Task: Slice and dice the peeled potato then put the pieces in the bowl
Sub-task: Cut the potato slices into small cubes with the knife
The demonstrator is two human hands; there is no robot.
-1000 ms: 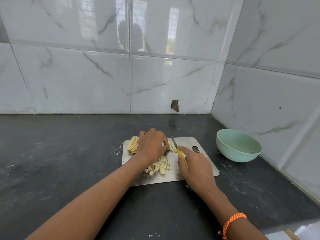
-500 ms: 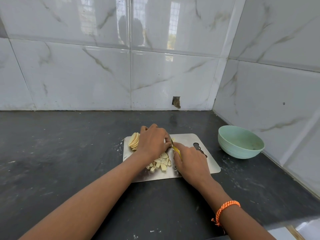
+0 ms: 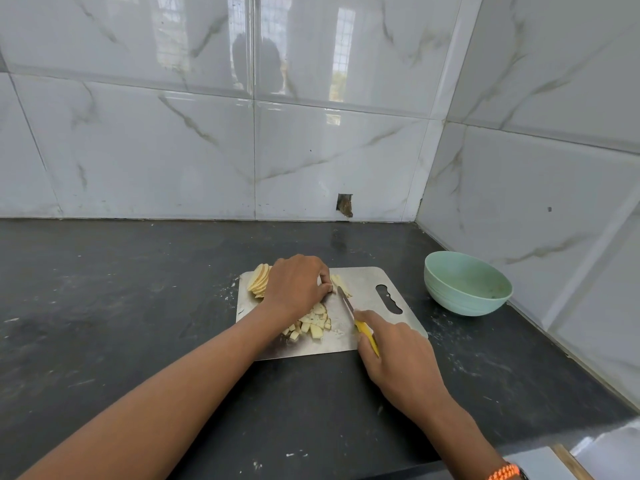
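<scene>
Board: metal cutting board (image 3: 363, 289) is laid flat on dark counter (image 3: 121, 306), centre of frame, handle slot twd right.
Left hand: left hand (image 3: 294, 289) is set on board's upper-left part, fingers curled down & pressed onto potato strips (image 3: 341, 285) at their left end; what's under the palm can't be told.
Right hand: right hand (image 3: 398, 362) is placed at board's lower-right edge, fingers wrapped round yellow handle of knife (image 3: 356, 320), index finger laid along top.
Knife: blade is pointed up-left, tip just beside left-hand fingertips, touching or nearly touching the strips.
Slices: stack of potato slices (image 3: 259, 281) is fanned at board's upper-left corner, partly hidden by left hand.
Dice: pile of potato cubes (image 3: 311, 323) is gathered on board's centre, below left hand, left of blade.
Bowl: green bowl (image 3: 467, 282) is stood on counter right of board, apart from it, near right wall; no potato seen inside.
Wrist: orange band (image 3: 504, 472) is worn on right wrist, bottom right of frame.
Walls: white marble-look tiles (image 3: 173, 133) are seen behind & at right.
</scene>
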